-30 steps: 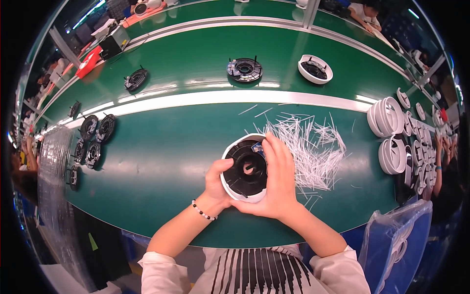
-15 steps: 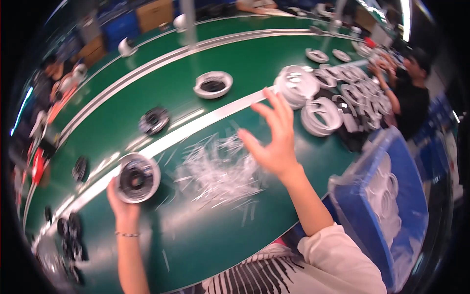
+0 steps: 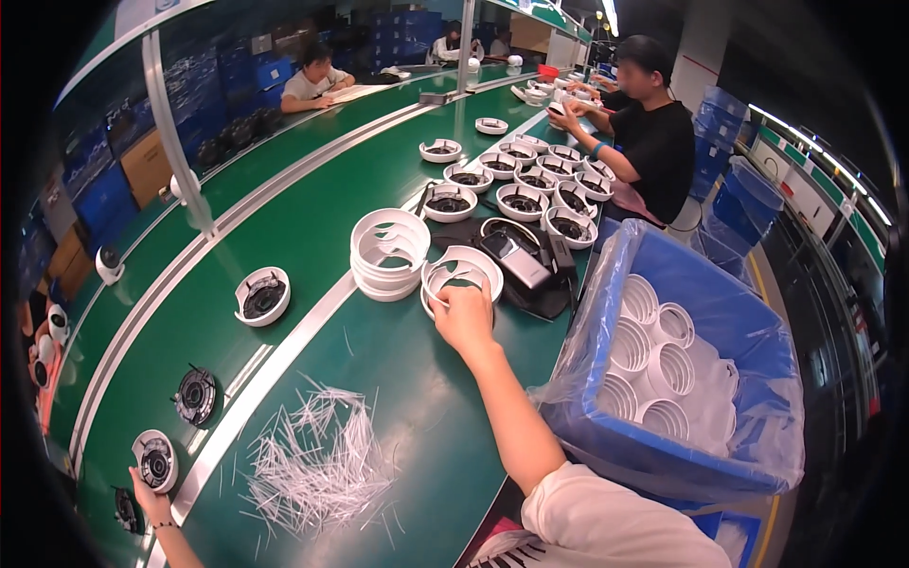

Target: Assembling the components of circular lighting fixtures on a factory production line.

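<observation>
At the lower left, my left hand [image 3: 149,499] is closed on a white round housing with a black core [image 3: 155,462], held over the pale rail beside the green belt. My right hand [image 3: 465,317] has its fingers bent over the near rim of a white cut-out ring [image 3: 485,261], which sits on a short stack. Just left of it stands a taller stack of white rings [image 3: 388,270]. A loose pile of thin clear-white strips [image 3: 317,464] lies on the table between my two arms. Part of my left hand's grip is hidden by the housing.
A blue bin [image 3: 701,464], lined with plastic, holds several white rings on the right. Beyond the stacks lie a black bag [image 3: 530,295] and several white housings [image 3: 523,201]. A co-worker [image 3: 653,142] sits farther back. The belt carries another housing [image 3: 263,295] and a black part [image 3: 196,396].
The view has swung to the right. My right hand, raised with spread fingers before, now grips a white ring on the short stack. My left hand still holds the housing.
</observation>
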